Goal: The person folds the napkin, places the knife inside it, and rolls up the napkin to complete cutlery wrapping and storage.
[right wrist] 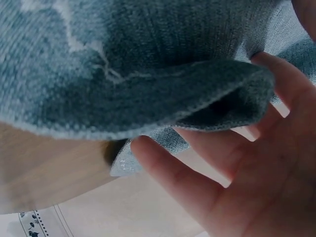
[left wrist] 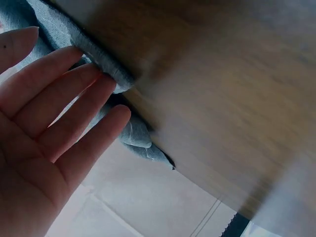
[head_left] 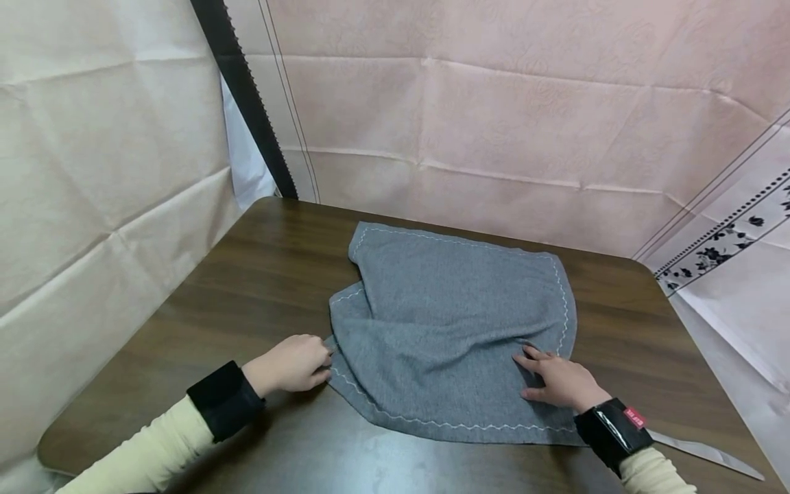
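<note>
Cloth (head_left: pixel 457 302) on the table (head_left: pixel 247 288), a hand at each side

It is grey and rumpled, with wavy white stitches (head_left: pixel 469 427) near its edge. My left hand (head_left: pixel 293 363) is at the left side of the cloth. The fingers (left wrist: pixel 61 95) are straight and loose, and their tips touch the edge. My right hand (head_left: pixel 558 381) is on the right part of the cloth, fingers spread wide. From that wrist, I see a fold in front of some of them. A long pale thing (head_left: pixel 710 451) lies right of the cloth. Behind the cloth hangs a pink sheet (head_left: pixel 494 123).
</note>
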### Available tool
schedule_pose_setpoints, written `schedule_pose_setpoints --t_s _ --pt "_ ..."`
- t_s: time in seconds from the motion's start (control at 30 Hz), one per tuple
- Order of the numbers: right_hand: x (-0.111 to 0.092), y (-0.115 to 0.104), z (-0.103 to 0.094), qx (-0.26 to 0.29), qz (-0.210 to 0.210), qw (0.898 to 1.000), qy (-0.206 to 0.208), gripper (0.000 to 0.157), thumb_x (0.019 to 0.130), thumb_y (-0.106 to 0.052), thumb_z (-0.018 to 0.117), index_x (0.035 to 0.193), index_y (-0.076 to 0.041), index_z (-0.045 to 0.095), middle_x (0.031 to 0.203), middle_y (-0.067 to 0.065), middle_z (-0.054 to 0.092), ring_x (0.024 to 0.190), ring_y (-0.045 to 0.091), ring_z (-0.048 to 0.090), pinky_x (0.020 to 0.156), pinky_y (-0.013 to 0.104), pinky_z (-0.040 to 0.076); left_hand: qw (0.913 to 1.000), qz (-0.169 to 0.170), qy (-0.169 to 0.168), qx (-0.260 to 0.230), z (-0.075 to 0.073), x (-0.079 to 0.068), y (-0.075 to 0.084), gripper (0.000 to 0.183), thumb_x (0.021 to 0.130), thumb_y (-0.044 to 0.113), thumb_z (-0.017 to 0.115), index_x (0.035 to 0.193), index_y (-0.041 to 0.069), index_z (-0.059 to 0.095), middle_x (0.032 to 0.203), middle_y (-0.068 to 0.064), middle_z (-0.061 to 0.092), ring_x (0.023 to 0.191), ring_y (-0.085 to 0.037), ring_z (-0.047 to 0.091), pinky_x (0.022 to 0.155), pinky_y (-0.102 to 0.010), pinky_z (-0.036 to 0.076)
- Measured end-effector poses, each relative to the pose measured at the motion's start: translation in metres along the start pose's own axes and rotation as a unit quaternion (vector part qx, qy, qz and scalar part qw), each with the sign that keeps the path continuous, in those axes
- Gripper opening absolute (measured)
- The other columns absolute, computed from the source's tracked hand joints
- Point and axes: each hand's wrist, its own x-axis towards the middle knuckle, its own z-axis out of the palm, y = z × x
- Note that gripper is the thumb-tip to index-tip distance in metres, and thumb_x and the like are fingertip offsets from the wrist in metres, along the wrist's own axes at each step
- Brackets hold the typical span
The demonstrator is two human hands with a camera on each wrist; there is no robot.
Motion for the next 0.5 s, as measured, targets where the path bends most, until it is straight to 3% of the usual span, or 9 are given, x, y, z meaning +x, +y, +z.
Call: schedule_pose_setpoints --t_s 0.13,0.23,0.37,0.5 --pt "0.001 0.001 0.000 0.006 -0.003 1.000 -0.004 0.066 0.073 -0.042 0.071 0.127 -0.008 0.054 0.132 0.022 0.043 0.111 0.052 0.042 0.075 0.055 0.042 0.9998 -0.015 0.012 0.010 -0.001 -0.008 0.003 0.044 0.080 0.011 0.064 0.049 0.018 0.034 0.051 0.011 0.019 0.048 -0.003 0.024 0.048 -0.021 0.026" --pt "0.001 0.002 0.001 0.013 -0.006 1.000 -0.006 0.066 0.073 -0.041 0.071 0.127 -0.008 0.053 0.132 0.023 0.043 0.111 0.053 0.041 0.076 0.055 0.042 0.9993 -0.017 0.022 0.025 -0.003 -0.012 0.005 0.043 0.079 0.010 0.065 0.049 0.018 0.035 0.051 0.011 0.022 0.046 -0.003 0.026 0.048 -0.022 0.028" --pt "0.001 0.002 0.001 0.019 -0.009 1.000 -0.004 0.066 0.073 -0.041 0.072 0.127 -0.007 0.053 0.132 0.024 0.043 0.111 0.054 0.041 0.076 0.056 0.041 0.9987 -0.034 0.019 0.035 -0.004 -0.017 0.006 0.044 0.079 0.012 0.065 0.049 0.019 0.033 0.050 0.011 0.022 0.045 -0.003 0.024 0.047 -0.022 0.027" --pt "0.002 0.002 0.002 0.020 -0.009 1.000 0.001 0.066 0.072 -0.041 0.072 0.126 -0.006 0.054 0.131 0.025 0.044 0.110 0.053 0.042 0.075 0.055 0.042 0.9987 -0.049 0.004 0.012 -0.004 -0.019 0.006 0.045 0.080 0.012 0.064 0.048 0.019 0.032 0.050 0.012 0.020 0.044 -0.002 0.021 0.045 -0.020 0.024"
